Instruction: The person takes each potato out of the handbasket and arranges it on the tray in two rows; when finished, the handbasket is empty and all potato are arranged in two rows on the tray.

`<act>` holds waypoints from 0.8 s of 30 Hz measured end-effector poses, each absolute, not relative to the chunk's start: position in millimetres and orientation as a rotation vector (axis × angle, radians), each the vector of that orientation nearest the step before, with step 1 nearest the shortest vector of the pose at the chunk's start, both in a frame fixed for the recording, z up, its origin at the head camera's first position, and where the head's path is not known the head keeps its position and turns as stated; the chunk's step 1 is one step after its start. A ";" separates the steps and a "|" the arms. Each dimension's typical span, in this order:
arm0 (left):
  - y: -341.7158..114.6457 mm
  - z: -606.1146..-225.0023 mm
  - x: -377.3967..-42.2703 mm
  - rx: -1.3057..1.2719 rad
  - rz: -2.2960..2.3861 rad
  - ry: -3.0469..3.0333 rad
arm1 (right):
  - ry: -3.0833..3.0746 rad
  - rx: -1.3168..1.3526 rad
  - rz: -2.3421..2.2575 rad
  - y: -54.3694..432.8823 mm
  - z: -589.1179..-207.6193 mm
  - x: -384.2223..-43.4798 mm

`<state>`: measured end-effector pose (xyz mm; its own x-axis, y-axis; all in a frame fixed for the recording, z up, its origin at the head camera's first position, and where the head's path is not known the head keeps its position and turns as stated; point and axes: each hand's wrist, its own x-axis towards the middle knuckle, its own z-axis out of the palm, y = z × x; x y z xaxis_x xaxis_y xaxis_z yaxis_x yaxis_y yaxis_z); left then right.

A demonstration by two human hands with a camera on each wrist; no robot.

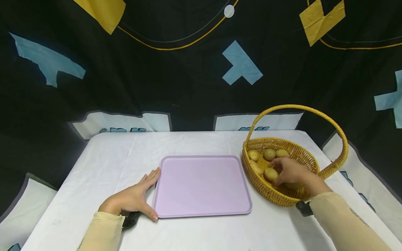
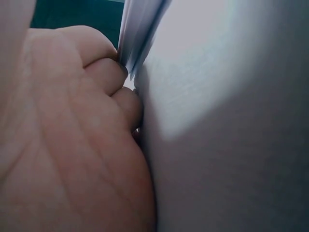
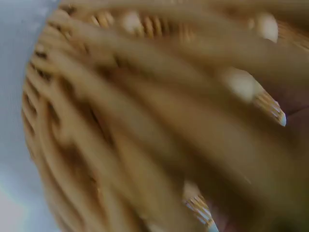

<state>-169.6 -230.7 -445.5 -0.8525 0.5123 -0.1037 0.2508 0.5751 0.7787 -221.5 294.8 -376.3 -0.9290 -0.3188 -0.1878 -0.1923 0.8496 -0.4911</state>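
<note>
My left hand point(image 1: 133, 197) lies spread at the left edge of a flat lilac tray point(image 1: 202, 186). Its fingertips and thumb touch the rim; the left wrist view shows the palm point(image 2: 72, 130) up close beside the tray edge point(image 2: 140, 34). On the right, my right hand point(image 1: 290, 170) reaches into a yellow wicker basket point(image 1: 279, 200) with a tall hooped handle. Its thumb and fingers are curled about a potato point(image 1: 270, 174). Blurred basket weave point(image 3: 96, 121) fills the right wrist view and hides the fingertips there.
Several other potatoes point(image 1: 269, 154) lie in the basket around the hand. The basket handle point(image 1: 295, 106) arches high over the basket behind the right hand. A white cloth point(image 1: 194, 233) covers the table, and a black patterned curtain point(image 1: 188, 87) hangs behind it.
</note>
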 end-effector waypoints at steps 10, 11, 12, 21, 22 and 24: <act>-230.6 -445.9 -169.4 0.638 1.164 2.498 | 2.827 -0.440 -0.672 291.3 -382.7 -224.6; -230.1 -445.7 -169.5 0.636 1.167 2.498 | 2.828 -0.442 -0.673 292.1 -382.8 -224.8; -229.7 -445.7 -169.7 0.635 1.167 2.499 | 2.828 -0.439 -0.668 292.7 -382.6 -224.7; -229.8 -446.1 -169.7 0.641 1.159 2.498 | 2.845 -0.414 -0.743 293.6 -382.1 -224.6; -230.3 -446.1 -169.6 0.637 1.155 2.498 | 2.842 -0.403 -0.759 292.4 -381.0 -224.8; -231.7 -446.2 -169.8 0.626 1.153 2.502 | 2.847 -0.391 -0.776 289.8 -378.3 -225.5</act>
